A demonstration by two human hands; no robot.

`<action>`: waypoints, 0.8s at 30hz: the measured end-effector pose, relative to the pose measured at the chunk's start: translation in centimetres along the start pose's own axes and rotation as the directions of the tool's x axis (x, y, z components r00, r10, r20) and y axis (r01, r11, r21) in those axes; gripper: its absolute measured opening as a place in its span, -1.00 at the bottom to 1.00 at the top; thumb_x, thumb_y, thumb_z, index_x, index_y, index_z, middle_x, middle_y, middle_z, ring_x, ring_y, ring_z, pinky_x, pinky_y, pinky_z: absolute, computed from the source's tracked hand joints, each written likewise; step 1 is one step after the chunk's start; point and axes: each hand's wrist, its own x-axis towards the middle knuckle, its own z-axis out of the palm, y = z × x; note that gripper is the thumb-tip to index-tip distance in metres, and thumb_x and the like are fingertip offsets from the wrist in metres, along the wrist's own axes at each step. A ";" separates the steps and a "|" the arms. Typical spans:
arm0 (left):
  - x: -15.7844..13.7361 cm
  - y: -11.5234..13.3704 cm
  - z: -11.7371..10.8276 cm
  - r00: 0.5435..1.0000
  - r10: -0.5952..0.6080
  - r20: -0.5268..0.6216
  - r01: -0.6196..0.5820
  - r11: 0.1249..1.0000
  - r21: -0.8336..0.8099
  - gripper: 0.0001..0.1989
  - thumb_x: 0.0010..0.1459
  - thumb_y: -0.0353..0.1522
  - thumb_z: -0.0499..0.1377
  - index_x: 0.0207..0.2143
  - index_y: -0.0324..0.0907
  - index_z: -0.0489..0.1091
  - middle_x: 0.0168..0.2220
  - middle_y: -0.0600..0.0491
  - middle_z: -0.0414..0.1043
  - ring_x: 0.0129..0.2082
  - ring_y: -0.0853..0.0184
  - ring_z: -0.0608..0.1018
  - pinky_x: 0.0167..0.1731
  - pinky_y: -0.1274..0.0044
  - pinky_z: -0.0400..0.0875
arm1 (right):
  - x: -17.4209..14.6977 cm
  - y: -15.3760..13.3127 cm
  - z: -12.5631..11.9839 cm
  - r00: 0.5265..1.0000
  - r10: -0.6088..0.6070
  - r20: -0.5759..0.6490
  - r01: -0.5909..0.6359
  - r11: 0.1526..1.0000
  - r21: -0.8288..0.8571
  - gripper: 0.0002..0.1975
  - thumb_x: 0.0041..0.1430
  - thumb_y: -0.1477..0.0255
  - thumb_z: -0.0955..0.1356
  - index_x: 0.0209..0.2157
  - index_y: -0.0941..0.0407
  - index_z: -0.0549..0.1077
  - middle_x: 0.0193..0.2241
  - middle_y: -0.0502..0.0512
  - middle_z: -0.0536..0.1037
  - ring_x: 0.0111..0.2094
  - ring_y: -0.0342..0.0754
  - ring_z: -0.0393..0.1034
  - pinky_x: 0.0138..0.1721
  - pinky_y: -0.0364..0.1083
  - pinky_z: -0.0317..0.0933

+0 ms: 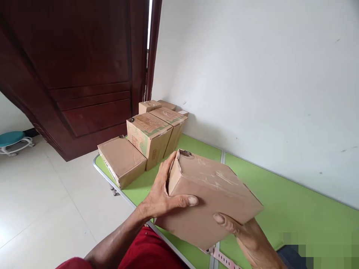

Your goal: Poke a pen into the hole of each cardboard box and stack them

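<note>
Between both hands I hold a brown cardboard box [207, 186], tilted over the front edge of a green folding table [280, 198]. My left hand [165, 190] grips its left end, thumb lying on the near side and fingers reaching round behind. Low on the right, my right hand [244, 231] has its thumb on the near face, while its other fingers are hidden under the box. The box's upper left corner is torn, and pale scuffs mark its top.
A flat carton [122, 158] lies at the table's left end. Beside it stand printed cartons [151, 130], with smaller boxes [150, 106] behind. A pink strap [224, 259] lies near the front edge. White wall borders the back; a dark red door [92, 67] and teal stool [11, 138] are left.
</note>
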 end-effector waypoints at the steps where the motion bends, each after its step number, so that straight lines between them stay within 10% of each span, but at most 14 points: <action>1: 0.2 -0.3 -0.1 1.000 0.000 -0.013 0.000 1.000 0.023 0.15 0.00 0.09 0.53 0.54 0.02 0.16 0.40 -0.20 0.34 0.45 -0.20 0.35 0.43 -0.07 0.28 | 0.4 -0.1 0.0 1.000 -0.015 0.014 0.015 1.000 0.010 -0.11 -0.17 -0.01 0.68 0.22 -0.04 0.58 0.06 0.32 0.74 0.10 0.44 0.61 -0.07 0.19 0.59; 7: 1.1 -1.5 -0.9 0.998 0.001 -0.059 0.012 0.974 0.227 -0.04 0.20 0.13 0.38 0.51 -0.01 0.21 0.35 -0.19 0.35 0.39 -0.11 0.37 0.44 -0.03 0.25 | 3.7 1.1 1.2 0.991 -0.125 0.040 0.122 0.989 0.084 0.00 -0.16 0.06 0.70 0.32 0.01 0.48 0.09 0.34 0.72 0.09 0.39 0.61 -0.07 0.15 0.57; 16: 1.4 -5.4 -2.5 0.933 0.326 -0.152 -0.162 0.759 0.630 -0.02 0.35 -0.04 0.33 0.60 -0.04 -0.10 0.46 -0.29 0.19 0.49 -0.14 0.25 0.43 -0.02 0.26 | 9.8 1.1 2.7 0.959 -0.145 0.245 0.139 0.989 0.043 -0.14 -0.02 0.14 0.70 0.28 0.04 0.48 0.21 0.28 0.65 0.24 0.27 0.52 0.21 0.15 0.46; 24: -2.8 -9.0 -1.3 0.959 0.233 -0.163 -0.069 0.746 0.662 0.02 0.37 -0.39 0.25 0.63 0.07 -0.35 0.49 -0.28 0.04 0.52 -0.09 0.21 0.39 0.00 0.36 | 8.8 3.6 2.8 0.990 -0.120 0.078 0.129 0.984 -0.122 -0.28 0.02 -0.05 0.63 0.10 0.05 0.53 0.15 0.33 0.67 0.20 0.37 0.57 0.16 0.26 0.53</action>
